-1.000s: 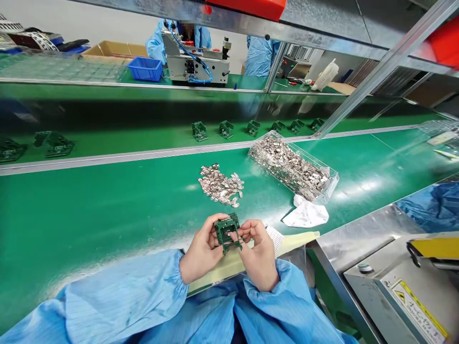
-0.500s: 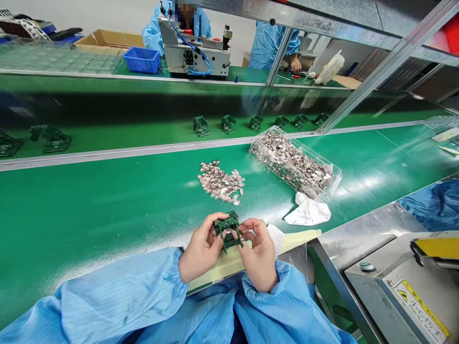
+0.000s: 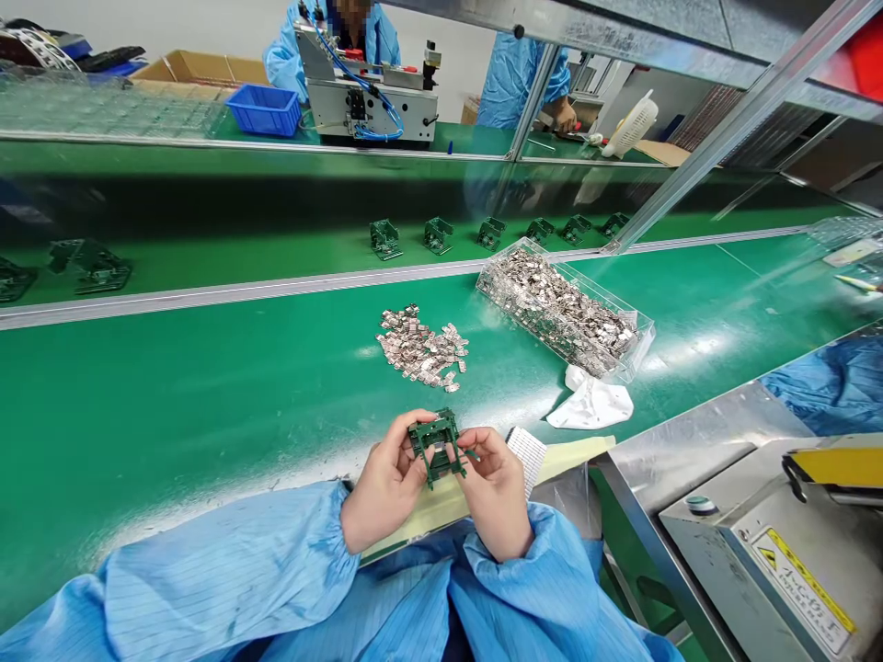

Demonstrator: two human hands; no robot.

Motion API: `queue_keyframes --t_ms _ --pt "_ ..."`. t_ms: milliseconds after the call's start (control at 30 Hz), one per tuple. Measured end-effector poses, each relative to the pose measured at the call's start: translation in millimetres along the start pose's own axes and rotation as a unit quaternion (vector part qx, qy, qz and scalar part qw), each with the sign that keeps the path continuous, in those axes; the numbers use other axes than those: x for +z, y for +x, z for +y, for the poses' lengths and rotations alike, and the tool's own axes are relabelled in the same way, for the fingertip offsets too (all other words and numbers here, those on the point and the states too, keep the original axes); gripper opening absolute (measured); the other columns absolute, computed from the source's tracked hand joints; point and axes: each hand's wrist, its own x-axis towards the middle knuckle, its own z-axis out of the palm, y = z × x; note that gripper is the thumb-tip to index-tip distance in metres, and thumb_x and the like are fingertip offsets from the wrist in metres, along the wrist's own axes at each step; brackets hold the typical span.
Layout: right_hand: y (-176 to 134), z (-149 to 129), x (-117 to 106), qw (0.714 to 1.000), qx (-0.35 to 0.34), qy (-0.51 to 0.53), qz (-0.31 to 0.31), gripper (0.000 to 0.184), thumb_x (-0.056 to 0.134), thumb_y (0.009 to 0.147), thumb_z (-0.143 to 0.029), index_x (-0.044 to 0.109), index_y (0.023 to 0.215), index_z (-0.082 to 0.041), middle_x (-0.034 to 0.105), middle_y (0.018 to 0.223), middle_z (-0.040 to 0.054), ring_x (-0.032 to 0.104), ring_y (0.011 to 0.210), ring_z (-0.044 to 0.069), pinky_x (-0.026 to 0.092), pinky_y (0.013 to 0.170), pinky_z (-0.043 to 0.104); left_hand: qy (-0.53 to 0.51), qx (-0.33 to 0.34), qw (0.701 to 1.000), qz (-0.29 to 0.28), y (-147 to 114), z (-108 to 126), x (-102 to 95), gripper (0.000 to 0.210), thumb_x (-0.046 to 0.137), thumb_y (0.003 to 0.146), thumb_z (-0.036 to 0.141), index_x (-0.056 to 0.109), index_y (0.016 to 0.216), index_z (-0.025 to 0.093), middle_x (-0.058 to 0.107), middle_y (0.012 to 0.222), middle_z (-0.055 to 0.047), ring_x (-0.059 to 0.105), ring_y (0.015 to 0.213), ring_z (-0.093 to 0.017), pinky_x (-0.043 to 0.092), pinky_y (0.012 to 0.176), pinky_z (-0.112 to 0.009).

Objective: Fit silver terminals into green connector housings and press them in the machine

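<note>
Between both hands, near the table's front edge, is a green circuit board assembly (image 3: 440, 441) with an open, frame-like shape. My left hand (image 3: 387, 483) grips its left side, thumb in front and fingers behind. On the other side my right hand (image 3: 495, 492) pinches the right edge with thumb and fingers; part of the board is hidden by them. Just beyond lies a loose heap of small silvery metal parts (image 3: 422, 349). A clear plastic box (image 3: 638, 354) full of the same kind of parts stands to the right of the heap.
Several similar green boards (image 3: 437, 236) stand in a row on the strip behind the metal rail (image 3: 276, 287). A crumpled white cloth (image 3: 591, 402) lies right of my hands. A slanted metal post (image 3: 696, 156) rises at the right, above a grey machine (image 3: 751, 542). Co-workers sit beyond.
The view has shifted slightly. My right fingers have moved a little at the board's right edge, and the board has tilted slightly; both hands keep their hold.
</note>
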Motion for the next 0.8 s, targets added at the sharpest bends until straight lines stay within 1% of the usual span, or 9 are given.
queue_keyframes --t_ms 133,233,333,467,567,633,700,733,800 --pt "-1 0 3 1.000 -0.005 -0.001 0.008 0.020 0.076 0.070 -0.026 0.058 0.076 -0.020 0.058 0.069 -0.0012 0.055 0.061 0.013 0.047 0.055 0.022 0.007 0.006 1.000 0.004 -1 1 -0.1 0.033 0.057 0.090 0.036 0.049 0.118 0.021 0.060 0.092 -0.002 0.057 0.076 -0.012 0.050 0.069 -0.022" --pt "-1 1 5 1.000 -0.005 -0.006 0.020 0.022 0.076 0.067 -0.025 0.055 0.070 -0.020 0.056 0.068 -0.0015 0.052 0.059 0.012 0.044 0.053 0.021 0.016 0.017 1.000 0.005 -1 3 -0.4 0.030 0.057 0.091 0.034 0.049 0.117 0.022 0.060 0.092 -0.002 0.057 0.077 -0.012 0.050 0.069 -0.021" --pt "-1 2 6 1.000 -0.002 -0.003 0.024 0.024 0.075 0.066 -0.025 0.051 0.067 -0.020 0.055 0.067 -0.0014 0.050 0.059 0.012 0.042 0.053 0.021 0.025 0.022 0.999 0.008 -1 4 -0.6 0.028 0.057 0.091 0.033 0.050 0.115 0.022 0.061 0.094 -0.002 0.058 0.080 -0.012 0.050 0.071 -0.021" --pt "-1 2 6 1.000 -0.004 -0.004 0.029 0.026 0.076 0.065 -0.028 0.051 0.066 -0.020 0.054 0.066 -0.0016 0.049 0.059 0.012 0.042 0.054 0.022 0.034 0.031 0.999 0.014 -2 5 1.4 0.028 0.057 0.090 0.033 0.051 0.114 0.021 0.061 0.095 -0.004 0.059 0.081 -0.013 0.051 0.071 -0.022" --pt "-6 0 3 1.000 -0.009 0.007 0.028 0.028 0.077 0.066 -0.031 0.051 0.066 -0.020 0.055 0.067 -0.0014 0.050 0.059 0.012 0.043 0.054 0.022 0.029 0.030 0.999 0.004 -6 7 6.3 0.029 0.058 0.089 0.034 0.051 0.114 0.021 0.060 0.094 -0.004 0.059 0.080 -0.014 0.051 0.070 -0.023" --pt "-12 -4 -4 0.999 -0.017 0.011 0.026 0.029 0.077 0.068 -0.034 0.052 0.068 -0.020 0.056 0.069 -0.0009 0.050 0.059 0.013 0.043 0.053 0.022 0.026 0.022 0.999 -0.017 -8 9 10.7 0.029 0.057 0.090 0.034 0.051 0.115 0.021 0.060 0.093 -0.003 0.058 0.078 -0.013 0.051 0.069 -0.022" --pt "-21 -7 -20 0.999 -0.031 0.001 0.038 0.027 0.075 0.073 -0.039 0.055 0.073 -0.020 0.059 0.073 0.0008 0.053 0.063 0.014 0.045 0.056 0.024 0.026 0.016 0.998 -0.047 -10 9 15.1 0.031 0.057 0.090 0.034 0.050 0.118 0.021 0.059 0.094 -0.004 0.057 0.077 -0.013 0.052 0.069 -0.023" --pt "-26 -7 -32 0.997 -0.041 -0.012 0.060 0.027 0.074 0.075 -0.042 0.057 0.077 -0.020 0.061 0.076 0.0016 0.055 0.066 0.015 0.047 0.059 0.025 0.026 0.014 0.998 -0.061 -9 10 17.4 0.032 0.056 0.091 0.033 0.050 0.119 0.021 0.059 0.095 -0.004 0.057 0.078 -0.013 0.052 0.069 -0.023" --pt "-38 -2 -62 0.987 -0.061 -0.051 0.141 0.029 0.071 0.079 -0.047 0.060 0.083 -0.020 0.062 0.077 0.0024 0.056 0.068 0.016 0.048 0.062 0.026 0.022 0.013 0.996 -0.080 -5 10 23.4 0.034 0.056 0.090 0.033 0.049 0.121 0.021 0.059 0.100 -0.005 0.058 0.082 -0.014 0.054 0.072 -0.025"
